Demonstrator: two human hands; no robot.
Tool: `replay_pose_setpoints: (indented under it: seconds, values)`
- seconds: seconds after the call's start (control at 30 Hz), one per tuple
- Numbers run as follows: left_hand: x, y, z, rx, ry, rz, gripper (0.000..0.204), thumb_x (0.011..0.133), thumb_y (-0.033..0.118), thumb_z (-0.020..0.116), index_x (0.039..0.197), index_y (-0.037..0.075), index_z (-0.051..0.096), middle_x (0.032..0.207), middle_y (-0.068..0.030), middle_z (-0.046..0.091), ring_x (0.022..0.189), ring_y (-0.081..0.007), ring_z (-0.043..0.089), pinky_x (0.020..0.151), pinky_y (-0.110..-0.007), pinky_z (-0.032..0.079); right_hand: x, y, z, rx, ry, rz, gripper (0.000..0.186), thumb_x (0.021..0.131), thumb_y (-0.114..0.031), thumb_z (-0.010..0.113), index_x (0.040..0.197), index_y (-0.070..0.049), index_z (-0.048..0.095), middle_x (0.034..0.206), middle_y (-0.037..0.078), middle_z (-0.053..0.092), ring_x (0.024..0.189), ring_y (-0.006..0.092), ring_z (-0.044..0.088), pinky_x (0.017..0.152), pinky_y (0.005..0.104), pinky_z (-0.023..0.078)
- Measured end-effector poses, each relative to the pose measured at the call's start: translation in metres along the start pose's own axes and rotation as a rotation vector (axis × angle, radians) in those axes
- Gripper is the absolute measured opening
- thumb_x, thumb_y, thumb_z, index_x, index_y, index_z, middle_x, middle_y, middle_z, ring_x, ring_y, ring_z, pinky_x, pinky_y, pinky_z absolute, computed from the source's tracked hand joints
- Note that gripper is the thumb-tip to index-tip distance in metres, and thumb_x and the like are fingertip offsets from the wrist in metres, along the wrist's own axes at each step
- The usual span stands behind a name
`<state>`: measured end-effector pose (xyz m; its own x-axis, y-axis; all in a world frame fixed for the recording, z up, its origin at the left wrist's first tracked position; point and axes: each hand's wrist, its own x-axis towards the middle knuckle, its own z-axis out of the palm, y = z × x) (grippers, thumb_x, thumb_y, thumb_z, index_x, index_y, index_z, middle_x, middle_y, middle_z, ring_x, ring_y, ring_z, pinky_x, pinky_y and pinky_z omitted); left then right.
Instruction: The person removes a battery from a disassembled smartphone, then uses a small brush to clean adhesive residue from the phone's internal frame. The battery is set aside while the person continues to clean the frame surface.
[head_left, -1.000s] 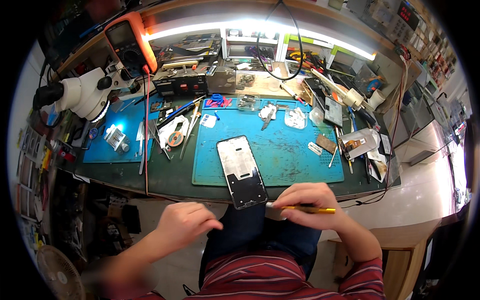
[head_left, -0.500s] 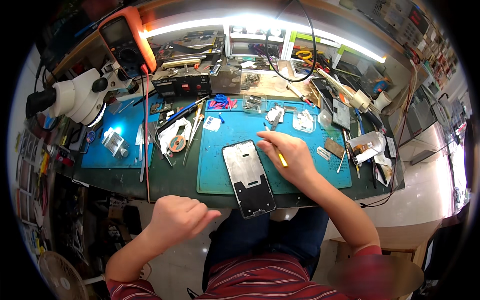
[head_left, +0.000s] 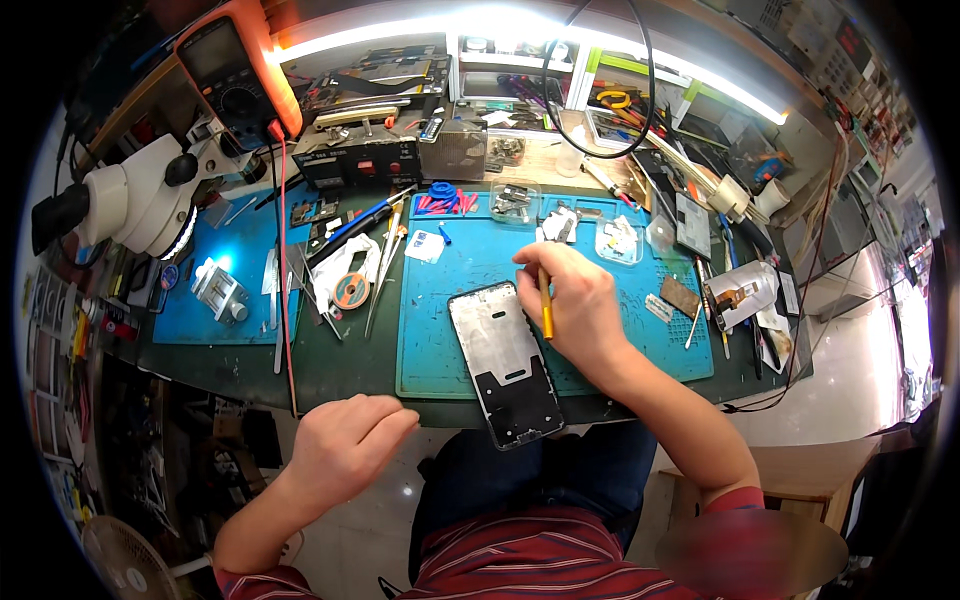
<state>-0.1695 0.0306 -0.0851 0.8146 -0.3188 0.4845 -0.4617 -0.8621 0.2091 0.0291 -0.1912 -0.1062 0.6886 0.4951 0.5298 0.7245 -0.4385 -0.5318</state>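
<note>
My right hand (head_left: pixel 575 295), its fingers closed, grips a slim tool with a yellow handle (head_left: pixel 546 308) above the blue mat. The tool's working end is hidden behind the fingers. Left of that hand lies a phone frame (head_left: pixel 508 350), silvery on its upper part and black below. It is tilted slightly, and its lower end juts past the bench's front edge. My left hand (head_left: pixel 355 440) is curled shut at the front edge, to the left of the frame and apart from it. Nothing shows in its fingers.
A blue work mat (head_left: pixel 425 350) covers the bench middle. Beyond it are a small parts box (head_left: pixel 618 240) and scattered bits. To the left stand a microscope (head_left: pixel 130 200), an orange multimeter (head_left: pixel 235 75), a solder spool (head_left: pixel 351 290) and a clamp (head_left: pixel 220 292). Tools crowd the right side.
My right hand has turned, so the yellow handle now stands more upright. My left hand has lowered slightly, its thumb no longer sticking out. The view has shifted a little.
</note>
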Motion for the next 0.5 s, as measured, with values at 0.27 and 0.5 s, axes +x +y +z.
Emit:
replay_pose_setpoints:
  seconds: [0.27,0.5]
  values:
    - [-0.021,-0.005,-0.015,0.038,0.007,-0.202,0.030,0.080,0.026,0.084,0.072,0.009,0.060,0.061,-0.0037,0.054,0.052,-0.0239,0.055,0.047,-0.035,0.041,-0.034,-0.075,-0.025,0.420,-0.361,-0.332,0.032,0.081,0.000,0.073,0.112,-0.005,0.069,0.092,0.009,0.067,0.071,0.0245,0.067,0.064,0.0343,0.055]
    - [-0.039,-0.025,-0.033,0.142,-0.139,-0.087,0.028,0.081,0.006,0.077,0.107,0.006,0.068,0.088,-0.0095,0.067,0.064,-0.0262,0.064,0.054,-0.035,0.049,-0.080,-0.090,-0.026,0.618,-0.552,-0.250,0.027,0.084,-0.006,0.078,0.110,-0.007,0.072,0.093,0.008,0.065,0.075,0.0238,0.067,0.058,0.0340,0.053]
